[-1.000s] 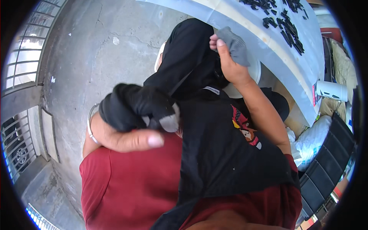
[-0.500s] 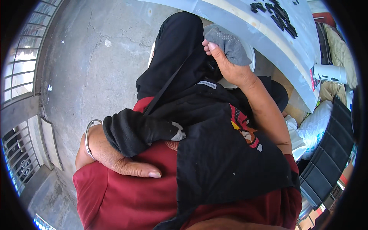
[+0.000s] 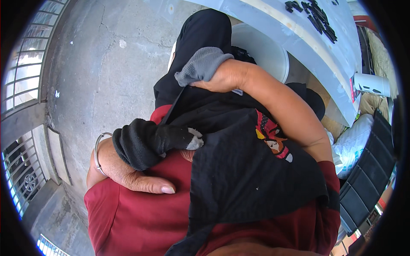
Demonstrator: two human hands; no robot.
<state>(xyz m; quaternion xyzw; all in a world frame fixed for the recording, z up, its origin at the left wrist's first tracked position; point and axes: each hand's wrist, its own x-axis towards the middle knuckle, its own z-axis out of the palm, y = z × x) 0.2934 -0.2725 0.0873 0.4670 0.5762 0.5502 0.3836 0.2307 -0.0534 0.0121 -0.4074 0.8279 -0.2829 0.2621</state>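
Head view: over a red shirt (image 3: pixel 145 217) and black apron (image 3: pixel 256 192), the left hand (image 3: pixel 128 174) has its thumb spread away from a thick black cloth (image 3: pixel 139 143) that covers its fingers, so their grip cannot be told. Farther out, a grey dotted cloth (image 3: pixel 202 65) wraps the front of the right hand (image 3: pixel 224 77), hiding whether it pinches. Beyond stand a white bucket (image 3: pixel 273 53) and a desk (image 3: pixel 294 36) with black pieces (image 3: pixel 316 22).

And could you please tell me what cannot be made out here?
Left hand, fingers: head view, mostly hidden by black cloth.
Right hand, fingers: head view, mostly hidden by grey cloth.
Bucket, near side: head view, behind right forearm.
Table, far side: head view, cut off by top edge.
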